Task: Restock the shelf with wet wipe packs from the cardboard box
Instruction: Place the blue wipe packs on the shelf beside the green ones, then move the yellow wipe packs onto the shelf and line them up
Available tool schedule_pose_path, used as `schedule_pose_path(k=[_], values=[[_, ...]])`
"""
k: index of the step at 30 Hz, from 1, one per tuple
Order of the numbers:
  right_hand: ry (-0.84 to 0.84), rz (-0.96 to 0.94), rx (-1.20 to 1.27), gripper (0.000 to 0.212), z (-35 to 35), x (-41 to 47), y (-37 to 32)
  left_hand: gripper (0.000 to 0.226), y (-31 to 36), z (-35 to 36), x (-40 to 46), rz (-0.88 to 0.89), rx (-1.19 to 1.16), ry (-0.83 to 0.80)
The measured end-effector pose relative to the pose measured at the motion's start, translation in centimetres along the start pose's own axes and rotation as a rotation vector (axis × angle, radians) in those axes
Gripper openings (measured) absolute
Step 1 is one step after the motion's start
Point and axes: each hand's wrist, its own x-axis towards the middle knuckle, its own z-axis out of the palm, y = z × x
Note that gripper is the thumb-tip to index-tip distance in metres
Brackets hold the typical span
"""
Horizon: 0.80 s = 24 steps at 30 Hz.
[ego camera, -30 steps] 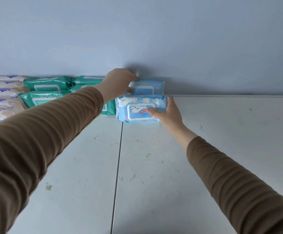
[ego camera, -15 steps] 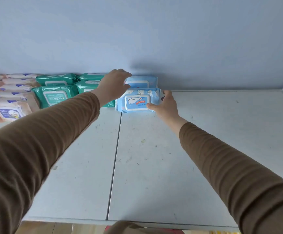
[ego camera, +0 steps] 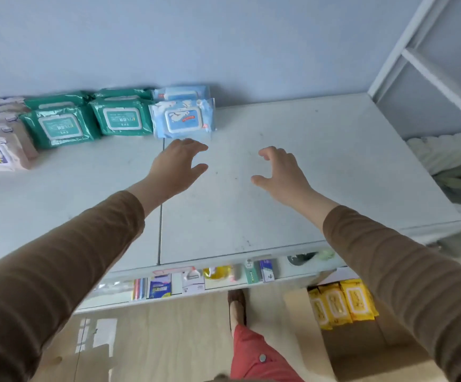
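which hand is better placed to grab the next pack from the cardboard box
Probably the right hand. It is empty with loosely curled fingers, and its arm runs directly above the cardboard box holding the yellow packs. The left hand, also empty, hovers near the blue pack, farther from the box.

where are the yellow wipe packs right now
In the head view, lower right: the yellow wipe packs stand in the cardboard box on the floor, below the shelf.

I log: left hand (ego camera: 175,168) and right hand (ego camera: 280,172) over white shelf (ego camera: 306,175), fingers loosely spread, holding nothing. Blue wipe pack (ego camera: 183,118) just beyond left fingertips (ego camera: 196,146); yellow packs (ego camera: 339,301) in cardboard box (ego camera: 361,351) below right wrist.
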Motion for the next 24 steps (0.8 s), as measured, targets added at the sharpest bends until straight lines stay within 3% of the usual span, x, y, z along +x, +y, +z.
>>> schedule_pose_path(k=[12,19,24], values=[[-0.001,0.009,-0.131,0.045,-6.0,-22.9,12.0,0.037,16.7,7.6,-15.5,0.174,-0.152,-0.05],[-0.127,0.136,-0.062,0.04,-6.1,-30.3,26.3,0.037,28.9,17.4,-19.6,0.184,-0.193,-0.169],[-0.249,0.302,0.008,0.04,-2.3,-33.1,38.5,0.041,34.6,29.0,-21.0,0.111,-0.164,-0.408]])
